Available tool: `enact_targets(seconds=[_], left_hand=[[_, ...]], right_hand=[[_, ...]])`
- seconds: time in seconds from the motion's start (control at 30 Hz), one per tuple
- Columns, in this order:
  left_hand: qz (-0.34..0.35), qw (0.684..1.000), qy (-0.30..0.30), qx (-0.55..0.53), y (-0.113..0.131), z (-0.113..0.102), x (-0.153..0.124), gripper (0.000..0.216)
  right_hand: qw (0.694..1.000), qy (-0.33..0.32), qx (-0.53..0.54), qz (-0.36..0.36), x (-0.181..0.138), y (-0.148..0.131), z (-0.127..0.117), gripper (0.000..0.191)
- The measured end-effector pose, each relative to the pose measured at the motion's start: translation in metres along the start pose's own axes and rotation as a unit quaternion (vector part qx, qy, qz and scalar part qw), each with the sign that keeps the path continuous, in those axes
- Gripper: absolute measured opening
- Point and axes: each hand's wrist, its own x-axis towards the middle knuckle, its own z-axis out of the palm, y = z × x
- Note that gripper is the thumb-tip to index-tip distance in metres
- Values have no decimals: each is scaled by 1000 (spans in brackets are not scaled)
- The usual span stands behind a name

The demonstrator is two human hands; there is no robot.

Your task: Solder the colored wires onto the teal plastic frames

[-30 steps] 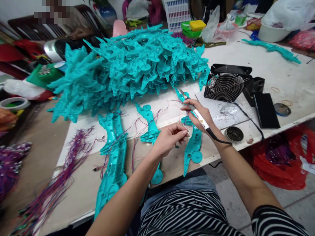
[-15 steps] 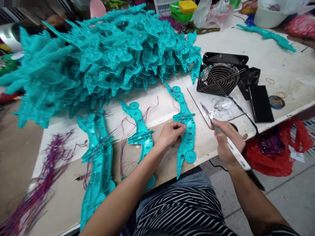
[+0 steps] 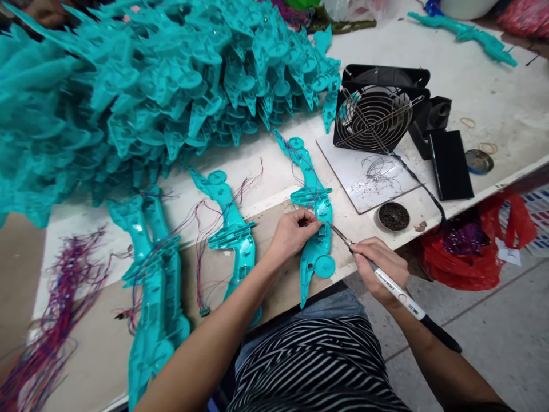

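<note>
My right hand (image 3: 381, 266) is closed around a white and grey soldering iron (image 3: 394, 289). The iron's tip reaches the middle of a teal plastic shell (image 3: 317, 229) that lies on the table edge in front of me. At that same spot my left hand (image 3: 297, 232) pinches with thumb and forefinger; what lies between the fingertips is too small to make out, though thin wires (image 3: 306, 171) run along the shell. Left of it lie a second teal shell (image 3: 234, 223) with red and blue wires and, farther left, a pair of shells (image 3: 156, 286) side by side.
A big heap of teal shells (image 3: 171, 86) fills the back left. A black fan (image 3: 377, 114) stands behind a white board (image 3: 364, 177) with wire-like solder. Nearby are a round tin (image 3: 393, 217), a black box (image 3: 451, 166) and a red bag (image 3: 467, 263). Wire bundles (image 3: 72, 286) lie left.
My right hand has brought the soldering iron left and down from above the white board to the shell. The round tin is now uncovered. My left hand stays pinched at the shell.
</note>
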Motion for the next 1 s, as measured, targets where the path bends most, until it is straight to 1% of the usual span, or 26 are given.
enact_targets(seconds=[0.13, 0.23, 0.33, 0.47, 0.53, 0.63, 0.73, 0.83, 0.9, 1.0], left_hand=[[12, 1000, 7, 23, 2, 2, -2, 9], [11, 1000, 9, 22, 1, 3, -2, 10], [1, 1000, 11, -16, -2, 3, -3, 13], [-17, 996, 11, -90, 0, -1, -7, 22], [-32, 993, 0, -112, 5, -4, -10, 25], [-59, 990, -21, -124, 12, -7, -15, 26], [-59, 991, -24, -121, 15, -8, -19, 26], [-57, 991, -18, -117, 14, -9, -22, 26], [-54, 991, -6, -119, 12, -10, -22, 26], [-24, 993, 28, -114, 9, -11, -21, 24]], right_hand=[[1000, -18, -9, 2, 2, -2, -1, 44], [1000, -8, -18, -7, -2, 0, 0, 42], [1000, 20, 0, -8, -6, 6, 1, 35], [998, 39, 39, 34, 1, 12, 11, 25], [996, 30, 29, 75, 12, 13, 20, 22], [992, 6, 47, 117, 28, 13, 35, 25], [993, -14, 69, 98, 37, 13, 45, 22], [994, -23, 67, 89, 38, 13, 50, 19], [993, -9, 65, 100, 36, 13, 49, 19], [990, 43, 45, 129, 32, 13, 42, 20]])
